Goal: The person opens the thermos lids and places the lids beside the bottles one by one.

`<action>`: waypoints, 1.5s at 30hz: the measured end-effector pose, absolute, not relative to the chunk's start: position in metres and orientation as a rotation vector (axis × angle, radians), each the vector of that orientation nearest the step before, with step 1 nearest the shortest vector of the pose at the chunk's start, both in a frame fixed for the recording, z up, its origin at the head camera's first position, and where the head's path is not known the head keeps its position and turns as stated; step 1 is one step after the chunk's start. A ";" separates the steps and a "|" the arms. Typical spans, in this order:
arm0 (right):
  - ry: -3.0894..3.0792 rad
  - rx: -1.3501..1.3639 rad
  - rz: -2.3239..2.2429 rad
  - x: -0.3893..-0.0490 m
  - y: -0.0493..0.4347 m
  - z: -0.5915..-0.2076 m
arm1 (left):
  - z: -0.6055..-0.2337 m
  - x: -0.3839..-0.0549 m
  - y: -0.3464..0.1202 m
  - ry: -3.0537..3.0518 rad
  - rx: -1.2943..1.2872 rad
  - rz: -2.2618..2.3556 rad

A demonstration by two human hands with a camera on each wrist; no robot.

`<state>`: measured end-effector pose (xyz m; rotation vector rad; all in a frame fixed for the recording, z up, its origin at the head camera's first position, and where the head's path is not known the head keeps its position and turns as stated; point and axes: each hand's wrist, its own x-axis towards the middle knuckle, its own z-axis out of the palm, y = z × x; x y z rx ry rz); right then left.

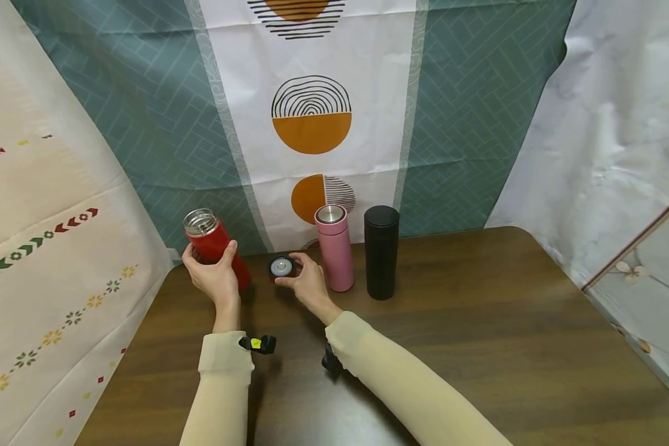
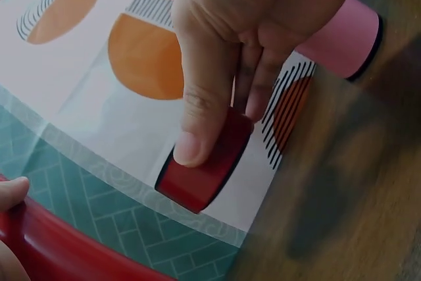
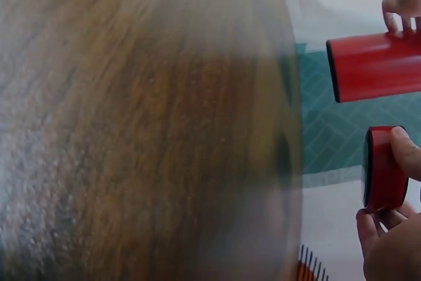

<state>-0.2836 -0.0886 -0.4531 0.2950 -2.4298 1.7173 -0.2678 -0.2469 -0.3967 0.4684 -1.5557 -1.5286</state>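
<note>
A red thermos bottle (image 1: 212,238) with a bare steel mouth leans to the left in the grip of my left hand (image 1: 214,275), thumb on one side and fingers on the other. Between the thumb and fingers of my right hand (image 1: 308,285) is the bottle's red lid (image 2: 207,162), pinched by its sides. In the head view the lid's pale underside faces up, inside a dark rim. The right wrist view shows the lid (image 3: 387,169) apart from the bottle (image 3: 375,67), whose dark-edged base is visible.
Close beside my right hand stands a pink thermos (image 1: 336,254) with a steel top. A black thermos (image 1: 381,254) is upright to its right. Both are near the back edge of the wooden table (image 1: 479,347), where a patterned cloth (image 1: 457,124) hangs behind.
</note>
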 end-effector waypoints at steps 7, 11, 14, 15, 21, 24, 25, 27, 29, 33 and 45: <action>-2.471 0.282 1.686 -0.286 -0.102 -0.461 | -0.406 -0.273 -0.252 -1.566 0.501 -1.484; -2.484 0.284 1.669 -0.288 -0.109 -0.464 | -0.410 -0.274 -0.251 -1.578 0.511 -1.471; -2.497 0.266 1.647 -0.289 -0.113 -0.467 | -0.412 -0.274 -0.250 -1.593 0.515 -1.473; -2.504 0.252 1.648 -0.289 -0.114 -0.468 | -0.413 -0.274 -0.250 -1.593 0.514 -1.476; -2.549 0.230 1.568 -0.288 -0.118 -0.473 | -0.416 -0.273 -0.249 -1.590 0.514 -1.494; -2.570 0.239 1.524 -0.286 -0.120 -0.475 | -0.417 -0.273 -0.249 -1.593 0.517 -1.496; -2.577 0.236 1.517 -0.286 -0.120 -0.476 | -0.418 -0.273 -0.249 -1.596 0.520 -1.496; -2.583 0.223 1.510 -0.286 -0.120 -0.479 | -0.418 -0.273 -0.248 -1.601 0.524 -1.503; -2.591 0.207 1.508 -0.286 -0.120 -0.481 | -0.418 -0.274 -0.247 -1.611 0.533 -1.506; -2.596 0.193 1.503 -0.287 -0.119 -0.485 | -0.418 -0.274 -0.244 -1.616 0.543 -1.518; -2.658 0.220 1.508 -0.289 -0.120 -0.484 | -0.428 -0.276 -0.242 -1.638 0.556 -1.518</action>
